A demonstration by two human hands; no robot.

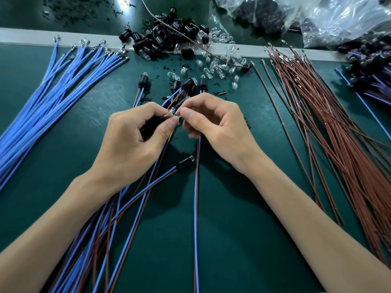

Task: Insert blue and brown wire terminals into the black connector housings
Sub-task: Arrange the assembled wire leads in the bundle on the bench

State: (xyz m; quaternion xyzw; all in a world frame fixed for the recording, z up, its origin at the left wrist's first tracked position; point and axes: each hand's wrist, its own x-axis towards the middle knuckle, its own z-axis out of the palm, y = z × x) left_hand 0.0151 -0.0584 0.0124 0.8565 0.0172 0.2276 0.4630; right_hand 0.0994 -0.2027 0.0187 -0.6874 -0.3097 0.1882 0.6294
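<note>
Over the middle of the green mat (232, 240), a black housing (151, 126) tucked in the left hand (131, 144) and a blue and brown wire pair (196, 197) hanging from the right hand (215, 127) toward the near edge. Very light stuff, by the look of it: thin, floppy wires, stiff only at the small metal ends (169, 113); a hard, smooth little housing, likely to twist or slip under a loose grip. Best to pinch each wire just behind its metal end, never far back along the soft length, and to clamp the housing by its sides, leaving the opening clear. Probably easy to bend those ends, so push straight, not at an angle. Left hand: curled round the housing, thumb on top, wrist turned inward. Right hand: thumb and forefinger pinched on the wire ends right at the housing, other fingers folded, close against the left fingertips. Depth of the ends inside the housing: cannot tell, hidden behind the fingers. Loose blue wires (53, 98) fanned out to the left, brown wires (330, 134) to the right, a heap of spare housings (169, 39) and little clear bulbs (218, 66) beyond.
</note>
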